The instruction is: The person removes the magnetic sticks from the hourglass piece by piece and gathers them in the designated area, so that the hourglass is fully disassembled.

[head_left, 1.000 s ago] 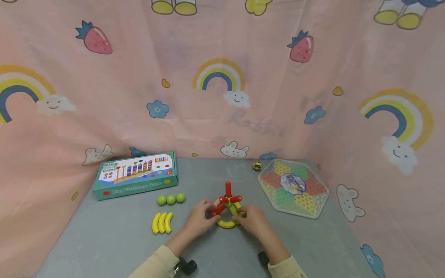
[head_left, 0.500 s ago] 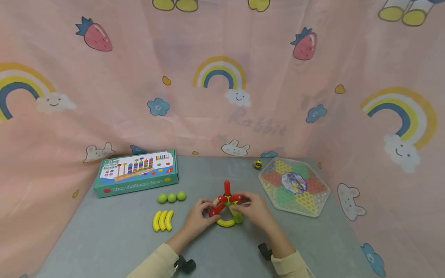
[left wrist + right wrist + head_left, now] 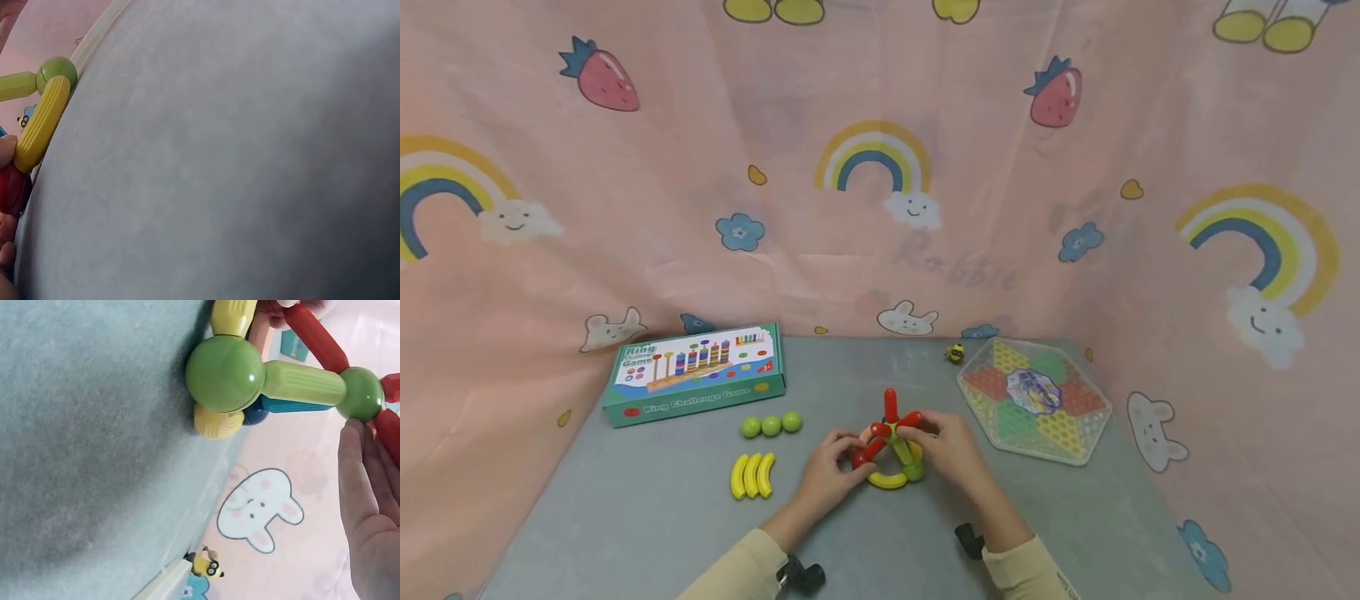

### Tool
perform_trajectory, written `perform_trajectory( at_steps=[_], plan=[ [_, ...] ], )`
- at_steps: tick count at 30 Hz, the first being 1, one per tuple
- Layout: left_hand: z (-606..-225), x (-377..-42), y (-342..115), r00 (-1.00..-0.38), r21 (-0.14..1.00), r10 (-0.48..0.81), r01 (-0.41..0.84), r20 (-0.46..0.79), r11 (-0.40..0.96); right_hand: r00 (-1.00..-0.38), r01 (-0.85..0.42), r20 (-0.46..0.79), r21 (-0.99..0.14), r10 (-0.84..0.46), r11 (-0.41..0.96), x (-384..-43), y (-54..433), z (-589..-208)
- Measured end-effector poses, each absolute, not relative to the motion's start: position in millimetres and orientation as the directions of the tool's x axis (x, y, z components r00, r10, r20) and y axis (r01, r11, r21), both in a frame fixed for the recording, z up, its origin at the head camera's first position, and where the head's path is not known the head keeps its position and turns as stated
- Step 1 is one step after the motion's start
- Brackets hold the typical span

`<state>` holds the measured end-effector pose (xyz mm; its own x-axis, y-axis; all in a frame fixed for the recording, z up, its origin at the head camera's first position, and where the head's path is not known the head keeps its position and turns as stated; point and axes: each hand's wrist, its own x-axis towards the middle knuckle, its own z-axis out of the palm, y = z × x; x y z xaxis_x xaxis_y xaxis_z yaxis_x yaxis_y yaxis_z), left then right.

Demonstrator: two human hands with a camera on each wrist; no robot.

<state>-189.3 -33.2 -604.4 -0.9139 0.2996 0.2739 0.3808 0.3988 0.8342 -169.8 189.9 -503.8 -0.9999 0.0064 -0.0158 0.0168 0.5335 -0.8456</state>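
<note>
A frame of colourful magnetic rods and balls stands in front of me. My left hand [image 3: 831, 469] grips its red corner ball [image 3: 12, 187] between thumb and fingers. From there a yellow curved rod [image 3: 887, 481] runs along the table to a green ball [image 3: 225, 372]. A light green rod [image 3: 303, 382] slopes up to the green top ball [image 3: 362, 394], where several red rods meet. My right hand [image 3: 953, 450] pinches the red rod [image 3: 910, 419] on the top right, its thumb tip by the top ball. A blue rod and a dark blue ball lie partly hidden behind.
Left of the frame are three green balls [image 3: 771, 426] and three yellow curved rods [image 3: 751, 477]. A green game box [image 3: 700, 406] lies at the back left. At the back right are a hexagonal board [image 3: 1000, 427] and a small bee-like figure [image 3: 955, 353].
My right hand has moved up from the lower green ball to the red rod by the top ball. That rod now tilts further upward. The left hand keeps its grip.
</note>
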Motion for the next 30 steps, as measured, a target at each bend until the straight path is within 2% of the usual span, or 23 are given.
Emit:
perform_trajectory(
  at_steps=[7, 12, 17, 24, 30],
  plan=[
    [-603.3, -187.2, -33.5, -0.917, 0.825, 0.293, 0.378, 0.271, 0.420, -0.995, 0.103, -0.087, -0.901, 0.057, 0.421, -171.9, 194.0, -500.4],
    [-602.5, -186.5, -33.0, -0.916, 0.823, 0.290, 0.381, 0.276, 0.421, -0.985, 0.168, -0.126, -0.830, 0.115, 0.532, -167.7, 200.0, -502.1],
    [-601.7, -185.3, -33.3, -0.914, 0.822, 0.290, 0.387, 0.283, 0.418, -0.969, 0.246, -0.180, -0.772, 0.170, 0.586, -161.4, 209.5, -513.9],
    [-602.1, -186.0, -34.2, -0.910, 0.822, 0.293, 0.396, 0.293, 0.409, -0.979, 0.205, -0.153, -0.692, 0.136, 0.692, -151.9, 231.9, -521.4],
    [-602.5, -185.5, -34.0, -0.912, 0.830, 0.288, 0.391, 0.291, 0.398, -0.957, 0.270, -0.263, -0.660, 0.121, 0.702, -144.6, 252.1, -522.7]
  ],
)
